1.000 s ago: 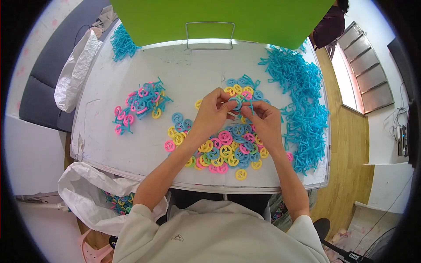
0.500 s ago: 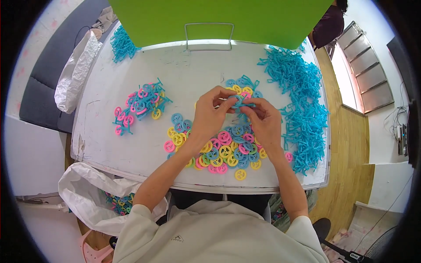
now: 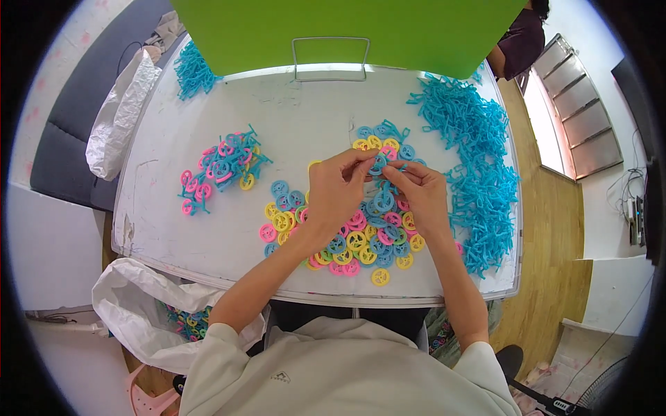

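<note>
Over the loose wheels, my left hand (image 3: 334,197) pinches a small blue plastic wheel (image 3: 378,163) between thumb and fingertips. My right hand (image 3: 427,197) meets it from the other side, its fingers closed on a teal plastic stem piece (image 3: 397,166) at the wheel. Fingers partly cover the joint, so I cannot tell how far the two are fitted together. Beneath and nearer to me spreads a heap of pink, yellow, blue and green wheels (image 3: 356,240). A long pile of teal stem pieces (image 3: 482,180) lies right of my right hand.
Stems joined with wheels (image 3: 225,163) form a cluster on the white table (image 3: 166,236)'s left. More teal pieces (image 3: 194,71) lie far left, beside a green panel (image 3: 409,35). An open white sack (image 3: 149,333) holds similar pieces below the left edge. Another person (image 3: 524,43) is at far right.
Both hands have shifted slightly, turning the blue wheel so that its round face shows more. My right fingers have moved a little along the teal piece. The piles look the same.
</note>
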Demonstrator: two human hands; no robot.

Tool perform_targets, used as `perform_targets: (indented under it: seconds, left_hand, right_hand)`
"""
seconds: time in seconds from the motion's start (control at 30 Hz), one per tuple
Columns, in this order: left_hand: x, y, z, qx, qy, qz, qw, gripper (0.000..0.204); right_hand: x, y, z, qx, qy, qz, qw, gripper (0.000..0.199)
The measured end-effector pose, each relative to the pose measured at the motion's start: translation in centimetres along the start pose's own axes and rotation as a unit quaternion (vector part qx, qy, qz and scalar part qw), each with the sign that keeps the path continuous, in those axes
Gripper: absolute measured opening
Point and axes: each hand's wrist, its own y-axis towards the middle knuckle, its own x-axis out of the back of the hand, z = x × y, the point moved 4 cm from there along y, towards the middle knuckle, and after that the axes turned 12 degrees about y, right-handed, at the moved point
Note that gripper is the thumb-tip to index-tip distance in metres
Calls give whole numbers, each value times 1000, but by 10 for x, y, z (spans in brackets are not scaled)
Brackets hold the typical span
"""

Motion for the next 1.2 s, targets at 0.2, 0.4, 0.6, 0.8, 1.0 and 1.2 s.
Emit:
perform_targets:
  seconds: [0.2, 0.4, 0.6, 0.8, 1.0, 1.2]
  left_hand:
    - [1, -2, -3, -8, 69, -24, 997, 19]
    - [-1, 0, -3, -16, 0, -25, 1000, 18]
    - [26, 18, 0, -30, -169, -55, 984, 15]
    - [129, 36, -11, -90, 242, -320, 911, 17]
    - [186, 39, 10, -10, 485, -410, 772, 25]
    - [212, 26, 11, -105, 494, -453, 734, 31]
  right_hand:
    - [-3, -2, 2, -32, 0, -31, 999, 19]
    - [-3, -6, 8, 118, -134, -53, 983, 20]
    - [8, 4, 28, 53, -39, 126, 990, 20]
    - [76, 0, 83, 241, -443, -95, 858, 29]
    - [89, 7, 55, 152, -633, -8, 759, 38]
    - [86, 12, 55, 165, -607, 29, 777, 29]
